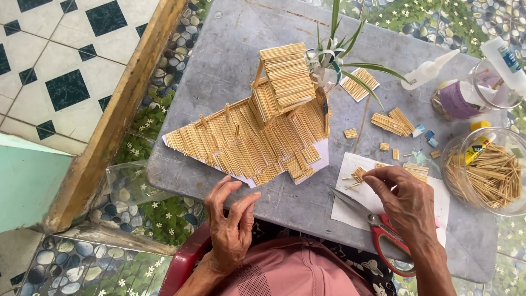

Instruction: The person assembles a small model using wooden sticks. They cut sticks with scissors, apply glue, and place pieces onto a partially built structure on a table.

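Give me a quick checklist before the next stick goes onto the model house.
1. Right hand has its fingertips on the small stick panel on the white paper: ok.
2. Left hand free, open at the table edge near the stick house: ok.
3. Scissors lie partly under the right hand; blades closed: cannot tell.
4. Glue bottle lying at the far side, capped: cannot tell.
5. Jar of sticks open, beside the right hand: ok.

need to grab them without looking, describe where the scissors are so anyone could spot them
On the grey stone table, look at the near right corner, at the white paper sheet. The scissors lie across it, partly under the right hand: the only red-handled metal thing among pale sticks.
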